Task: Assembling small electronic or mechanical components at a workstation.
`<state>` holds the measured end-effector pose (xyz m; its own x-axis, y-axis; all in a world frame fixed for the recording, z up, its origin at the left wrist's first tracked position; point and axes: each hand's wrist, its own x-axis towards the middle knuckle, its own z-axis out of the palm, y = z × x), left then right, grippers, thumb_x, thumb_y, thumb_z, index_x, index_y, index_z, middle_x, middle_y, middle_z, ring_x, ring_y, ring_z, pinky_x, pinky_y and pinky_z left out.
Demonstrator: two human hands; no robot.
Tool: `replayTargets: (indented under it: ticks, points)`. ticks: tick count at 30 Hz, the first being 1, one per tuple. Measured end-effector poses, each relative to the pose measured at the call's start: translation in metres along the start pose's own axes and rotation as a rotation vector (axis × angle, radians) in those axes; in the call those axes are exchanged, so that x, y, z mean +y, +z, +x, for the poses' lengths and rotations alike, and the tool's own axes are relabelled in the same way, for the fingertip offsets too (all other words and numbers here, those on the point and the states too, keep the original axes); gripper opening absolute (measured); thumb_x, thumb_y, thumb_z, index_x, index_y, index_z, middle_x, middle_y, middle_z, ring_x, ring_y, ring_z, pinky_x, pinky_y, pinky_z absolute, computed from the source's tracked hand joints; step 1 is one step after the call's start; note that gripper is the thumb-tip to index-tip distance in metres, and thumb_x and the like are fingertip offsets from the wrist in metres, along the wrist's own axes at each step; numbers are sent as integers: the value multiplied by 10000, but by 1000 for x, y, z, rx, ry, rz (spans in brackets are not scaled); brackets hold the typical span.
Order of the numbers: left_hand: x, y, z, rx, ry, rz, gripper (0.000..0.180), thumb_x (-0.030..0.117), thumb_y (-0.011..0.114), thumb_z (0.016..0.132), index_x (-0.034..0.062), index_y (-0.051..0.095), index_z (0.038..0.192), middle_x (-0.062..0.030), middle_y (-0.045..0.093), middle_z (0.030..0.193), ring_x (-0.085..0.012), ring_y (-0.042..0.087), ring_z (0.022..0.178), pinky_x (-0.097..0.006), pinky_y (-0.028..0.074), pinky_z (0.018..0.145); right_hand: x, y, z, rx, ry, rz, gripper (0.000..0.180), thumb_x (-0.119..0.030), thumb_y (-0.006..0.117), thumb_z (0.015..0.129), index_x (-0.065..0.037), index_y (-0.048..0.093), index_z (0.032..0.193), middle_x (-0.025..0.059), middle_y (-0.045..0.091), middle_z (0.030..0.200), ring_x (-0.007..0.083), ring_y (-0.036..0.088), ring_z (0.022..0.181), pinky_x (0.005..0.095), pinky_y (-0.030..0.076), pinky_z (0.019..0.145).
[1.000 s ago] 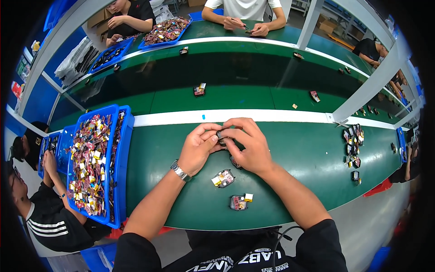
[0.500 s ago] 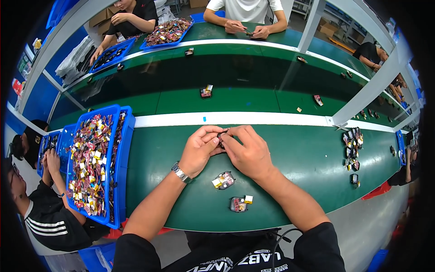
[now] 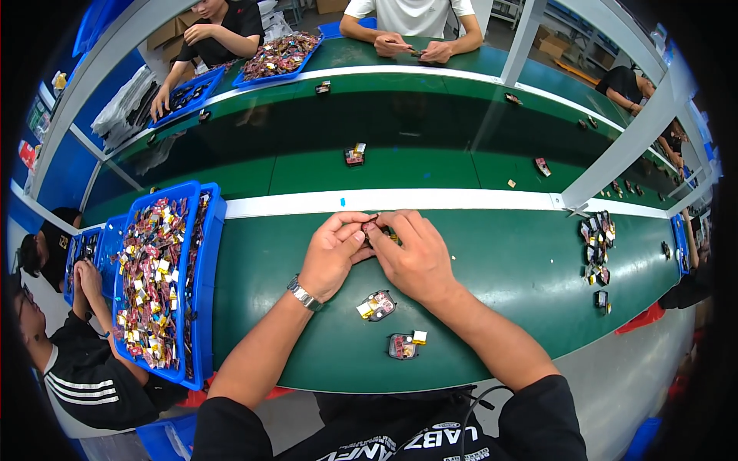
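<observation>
My left hand [image 3: 329, 260], with a metal-band watch [image 3: 306, 293] on its wrist, and my right hand [image 3: 419, 260] meet above the green table. Between their fingertips they pinch a small dark case with a reddish circuit board [image 3: 370, 225]; the fingers hide most of it. Just below the hands, towards me, lies an open dark case with a board and white and yellow parts [image 3: 377, 306]. Nearer the front edge is a similar open case [image 3: 402, 346], a white and yellow piece [image 3: 419, 336] at its upper right corner.
A blue bin [image 3: 206, 307] heaped with boards and white-yellow pieces stands left. Several dark cases [image 3: 597, 246] lie clustered at right. Beyond the white rail [image 3: 307, 205], a green belt [image 3: 307, 173] carries scattered units. Grey frame posts [image 3: 626, 146] rise at right; co-workers sit around.
Both hands still grip the small case, and my right fingers have shifted on it and turned slightly. Units on the belt have slid slightly right. The far co-worker's hands have moved a little.
</observation>
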<state>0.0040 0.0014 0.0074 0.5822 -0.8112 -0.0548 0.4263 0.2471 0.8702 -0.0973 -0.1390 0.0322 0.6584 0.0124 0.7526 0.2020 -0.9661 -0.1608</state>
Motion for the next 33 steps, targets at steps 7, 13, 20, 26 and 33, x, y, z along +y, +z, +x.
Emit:
replayTargets:
  ticks: [7,13,20,26,33]
  points:
    - [-1,-2,0,11,18,-46,252,27,512,977,31,485,1227,-91,614,1175,-159,604,1071,-335,524,913,-8,-7,-2,-66,82,80,277,-103,724,736,3,678,988,112,577,1129,244,583,937,327,522,765]
    - [-2,-6,2,-8,18,-62,305,65,566,960,48,475,1250,-107,624,1200,-187,605,1080,-373,516,927,-8,-4,0,-71,83,59,293,-95,725,733,7,668,1002,101,584,1122,231,591,933,330,537,749]
    - [2,2,3,3,68,-80,402,66,538,966,33,410,1345,-177,534,1348,-245,593,1146,-413,516,958,22,1,14,5,130,64,301,-75,732,721,-24,662,1009,95,596,1098,254,605,932,353,537,771]
    - [1,5,5,-45,69,58,358,48,524,959,5,444,1306,-214,525,1344,-304,585,1174,-439,529,948,101,16,24,33,325,-78,269,-74,731,723,-29,674,982,126,611,1117,315,596,975,384,509,850]
    - [4,4,1,73,142,-38,361,119,539,983,-68,498,1288,-145,635,1157,-214,644,1026,-370,553,875,5,5,25,110,27,174,369,-35,782,663,-3,660,1009,121,600,1097,254,605,865,309,538,685]
